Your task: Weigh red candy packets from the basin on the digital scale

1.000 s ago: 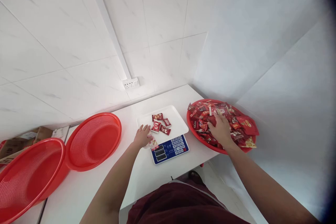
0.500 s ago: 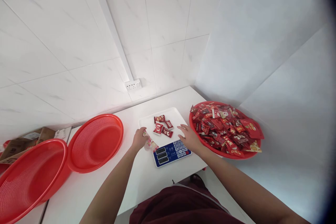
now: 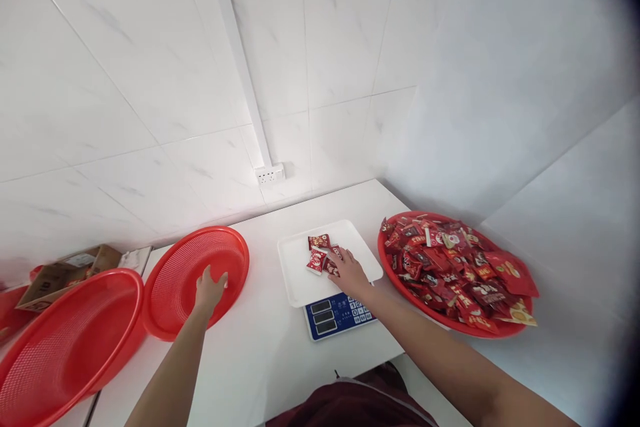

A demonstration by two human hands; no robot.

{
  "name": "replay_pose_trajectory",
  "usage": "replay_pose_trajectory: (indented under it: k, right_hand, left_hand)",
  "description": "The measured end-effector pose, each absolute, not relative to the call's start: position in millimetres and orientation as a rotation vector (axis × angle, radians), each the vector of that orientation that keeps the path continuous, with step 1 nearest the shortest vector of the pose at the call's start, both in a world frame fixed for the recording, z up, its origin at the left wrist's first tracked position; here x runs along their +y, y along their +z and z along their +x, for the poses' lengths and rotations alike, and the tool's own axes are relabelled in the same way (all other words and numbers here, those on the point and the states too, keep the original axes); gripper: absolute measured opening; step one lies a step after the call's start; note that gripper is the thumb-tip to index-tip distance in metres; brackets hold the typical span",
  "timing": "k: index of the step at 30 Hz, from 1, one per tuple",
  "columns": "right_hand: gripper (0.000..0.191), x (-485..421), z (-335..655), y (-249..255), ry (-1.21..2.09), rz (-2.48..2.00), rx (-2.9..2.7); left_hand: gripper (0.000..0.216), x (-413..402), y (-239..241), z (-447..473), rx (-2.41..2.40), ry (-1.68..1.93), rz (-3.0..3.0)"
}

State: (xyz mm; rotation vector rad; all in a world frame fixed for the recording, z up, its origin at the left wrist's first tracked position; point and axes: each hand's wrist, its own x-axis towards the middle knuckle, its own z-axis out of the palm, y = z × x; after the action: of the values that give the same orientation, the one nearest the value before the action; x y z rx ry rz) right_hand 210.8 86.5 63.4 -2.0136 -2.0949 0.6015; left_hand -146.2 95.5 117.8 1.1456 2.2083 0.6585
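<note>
Right grip (image 3: 347,272): fingers bent down over the small wrapped sweets, touching at least one; whether they are closed on it I cannot tell. Left grip (image 3: 210,288): over the middle basket (image 3: 173,280), fingers spread, a pale scrap at the tips; held or not, cannot tell. Sweets lie bunched mid-tray: a dark red packet (image 3: 319,241) behind, a red-and-white packet (image 3: 316,260) nearer the tray's left edge, others half hidden under my fingers. Slick wrappers, I'd judge; a careless pinch could skid one off the white tray (image 3: 295,280). Pressing there may skew the reading on the blue scale (image 3: 325,317), and my wrist, above its keypad, could knock a key. Scale sits towards the front edge of the worktop (image 3: 250,347). Heaped basket (image 3: 388,272) at the right end seems to overhang that edge; an elbow bump might tip it. Flat red pouch (image 3: 513,273) and pale yellow packet (image 3: 520,315) poke past its rim, likeliest to slide off.
</note>
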Motion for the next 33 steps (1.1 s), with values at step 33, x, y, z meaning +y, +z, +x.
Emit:
replay_pose_trajectory:
  k: [33]
  right_hand:
    - [0.072,143.2,101.6,108.6,0.8,-1.784,-1.986]
  left_hand:
    - [0.055,-2.1,177.8,-151.1,1.498,0.934,1.069]
